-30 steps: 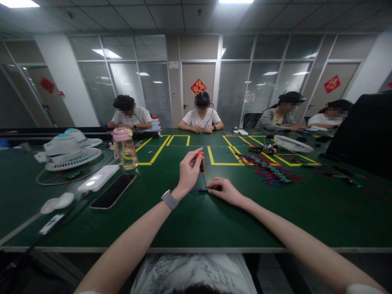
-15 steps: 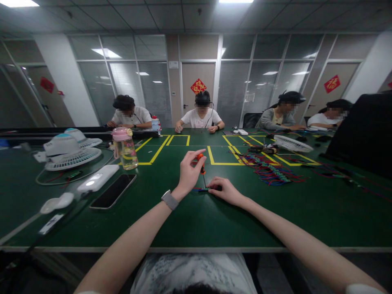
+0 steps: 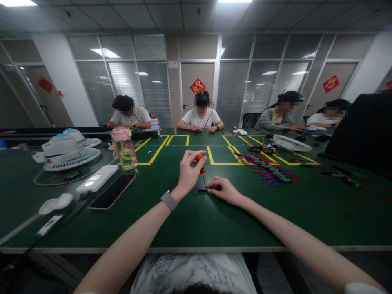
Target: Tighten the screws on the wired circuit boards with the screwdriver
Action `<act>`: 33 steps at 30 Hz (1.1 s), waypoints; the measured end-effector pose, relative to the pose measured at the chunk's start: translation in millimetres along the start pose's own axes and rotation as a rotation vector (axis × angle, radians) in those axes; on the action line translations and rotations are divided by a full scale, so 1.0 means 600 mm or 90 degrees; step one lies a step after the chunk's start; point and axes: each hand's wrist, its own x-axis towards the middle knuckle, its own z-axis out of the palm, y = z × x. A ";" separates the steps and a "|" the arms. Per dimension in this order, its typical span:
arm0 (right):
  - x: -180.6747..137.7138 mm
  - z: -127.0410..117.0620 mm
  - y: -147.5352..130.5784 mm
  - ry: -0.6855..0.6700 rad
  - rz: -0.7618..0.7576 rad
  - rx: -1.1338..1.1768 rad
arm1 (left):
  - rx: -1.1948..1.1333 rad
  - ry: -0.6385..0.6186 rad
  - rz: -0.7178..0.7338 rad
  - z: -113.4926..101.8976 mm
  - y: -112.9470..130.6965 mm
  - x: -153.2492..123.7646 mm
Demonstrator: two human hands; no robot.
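Note:
My left hand is closed around the orange and black handle of a screwdriver. The screwdriver stands nearly upright, its thin shaft reaching down to a small green circuit board with red and blue wires. Whether the tip sits in a screw is too small to tell. With thumb and fingers pinched at the board's right end, my right hand holds it down on the green table. Part of the board is hidden by those fingertips.
Several wired circuit boards lie in a row at the right, near a white fan grille. On the left are a phone, a white power bank, a pink-lidded bottle and fans. Several people sit opposite.
My hands, the screwdriver and the board have barely moved. Across the table, the middle person's hand has drawn in towards their other hand, leaving a small object standing on the table.

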 end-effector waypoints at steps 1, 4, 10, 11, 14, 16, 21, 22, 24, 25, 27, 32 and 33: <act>0.000 0.000 -0.001 0.000 -0.001 0.000 | 0.004 -0.003 0.001 -0.001 0.000 0.000; 0.000 0.000 0.000 0.001 -0.002 0.000 | -0.039 -0.022 -0.008 0.000 -0.002 0.000; 0.000 0.002 0.004 0.004 -0.007 0.001 | -0.077 -0.004 -0.033 0.004 -0.008 -0.001; 0.000 0.002 0.004 0.005 -0.009 0.002 | -0.062 0.000 -0.026 0.003 -0.007 0.000; -0.001 0.002 0.003 0.005 -0.007 0.003 | -0.006 0.008 -0.004 0.000 -0.003 0.001; 0.000 0.001 0.002 0.004 -0.002 0.001 | 0.040 0.031 0.005 -0.002 -0.001 0.001; 0.001 0.001 0.003 0.003 -0.005 0.001 | 0.025 0.015 0.004 -0.001 -0.005 0.001; 0.001 0.001 0.003 0.002 -0.004 0.003 | -0.005 -0.002 -0.002 0.000 -0.006 0.001; 0.001 0.001 0.003 0.001 -0.004 0.005 | -0.057 -0.022 -0.015 0.001 -0.008 0.000; 0.001 0.001 0.003 0.001 -0.004 0.005 | -0.067 -0.021 -0.018 0.002 -0.008 -0.001; 0.000 0.002 0.003 0.002 -0.005 0.004 | -0.045 -0.006 -0.009 0.002 -0.005 -0.002; 0.001 0.002 0.003 0.005 -0.007 -0.002 | 0.050 0.024 0.018 -0.002 0.002 -0.002; 0.001 0.002 0.003 0.004 -0.008 -0.003 | 0.046 0.019 0.015 -0.002 0.002 -0.002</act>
